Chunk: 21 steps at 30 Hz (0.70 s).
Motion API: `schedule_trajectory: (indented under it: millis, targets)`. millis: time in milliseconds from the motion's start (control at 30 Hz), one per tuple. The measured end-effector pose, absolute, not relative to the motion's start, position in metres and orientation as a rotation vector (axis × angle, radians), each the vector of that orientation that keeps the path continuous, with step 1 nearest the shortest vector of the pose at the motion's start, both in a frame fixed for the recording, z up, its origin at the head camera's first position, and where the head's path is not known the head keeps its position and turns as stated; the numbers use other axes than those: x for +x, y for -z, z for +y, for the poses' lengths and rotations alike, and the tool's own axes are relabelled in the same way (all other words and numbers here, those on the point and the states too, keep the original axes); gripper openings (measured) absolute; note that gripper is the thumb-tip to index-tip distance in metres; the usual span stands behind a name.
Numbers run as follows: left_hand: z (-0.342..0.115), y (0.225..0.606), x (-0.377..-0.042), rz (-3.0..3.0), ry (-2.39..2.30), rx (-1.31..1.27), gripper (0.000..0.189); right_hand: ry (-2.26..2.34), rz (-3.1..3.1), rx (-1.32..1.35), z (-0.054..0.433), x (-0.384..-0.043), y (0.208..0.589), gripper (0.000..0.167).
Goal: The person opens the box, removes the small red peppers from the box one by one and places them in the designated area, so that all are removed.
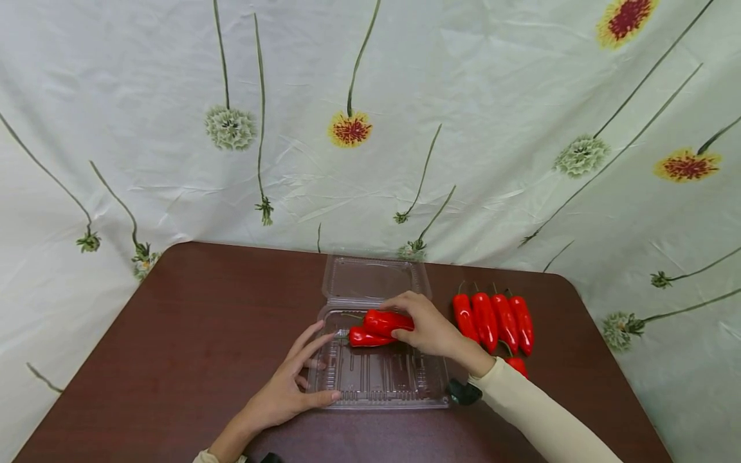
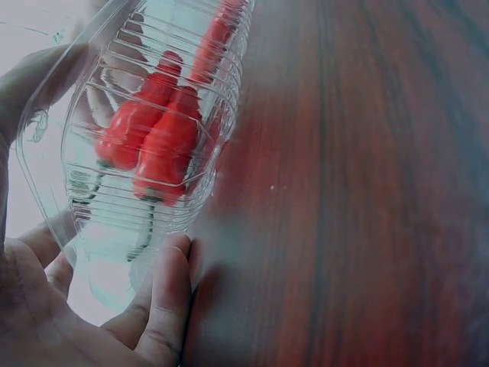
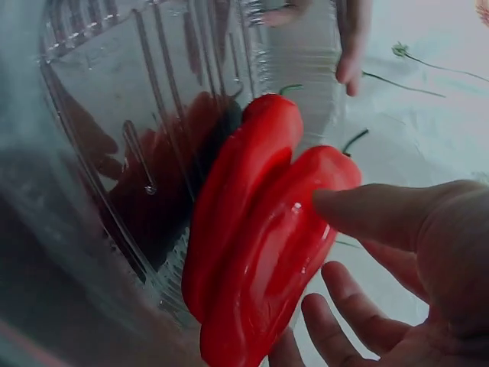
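A clear plastic clamshell container [image 1: 393,379] lies with its lid [image 1: 373,278] folded back. Inside, toward the back, a red pepper [image 1: 368,337] lies on its side. Right beside it is a second red pepper [image 3: 275,252], which my right hand [image 1: 427,326] pinches, thumb on its near face and fingers on the far side. At the container's left end my left hand [image 1: 292,379] is spread, thumb at the front rim and fingers along the side. The left wrist view shows both peppers [image 2: 168,145] through the ribbed clear wall.
Several more red peppers [image 1: 485,321] lie in a row right of the container, and one pepper [image 1: 517,366] in front of them is partly covered by the right sleeve [image 1: 538,411]. A flowered white cloth [image 1: 301,161] hangs behind the brown table [image 1: 191,321].
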<state>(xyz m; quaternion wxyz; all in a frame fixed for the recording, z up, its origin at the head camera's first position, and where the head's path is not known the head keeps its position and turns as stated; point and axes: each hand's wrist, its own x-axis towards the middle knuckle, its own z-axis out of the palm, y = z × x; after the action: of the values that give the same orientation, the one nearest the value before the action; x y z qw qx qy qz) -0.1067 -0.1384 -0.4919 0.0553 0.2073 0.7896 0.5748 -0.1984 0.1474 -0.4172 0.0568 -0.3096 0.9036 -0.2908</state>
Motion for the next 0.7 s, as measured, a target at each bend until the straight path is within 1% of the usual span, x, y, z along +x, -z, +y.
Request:
schedule_trajectory:
  millis: [167, 267, 467, 700]
  targets:
    - [-0.1383, 0.4909, -0.1059, 2.41, -1.732, 0.631, 0.084, 0.848, 2.759, -0.93, 0.1427, -0.1953, 0.4196, 0.056]
    - [-0.1379, 0.4902, -0.1059, 2.419, -1.723, 0.63, 0.084, 0.835, 2.763, -0.941, 0.1427, -0.1945, 0.4203, 0.056]
    - [-0.1375, 0.4898, -0.1054, 2.422, -1.719, 0.612, 0.084, 0.857, 2.734, -0.956, 0.1442, -0.1928, 0.4192, 0.049]
    - [-0.1388, 0.491, -0.1055, 2.395, -1.739, 0.628, 0.084, 0.938, 2.693, -1.045, 0.1472, -0.1915, 0.4168, 0.056]
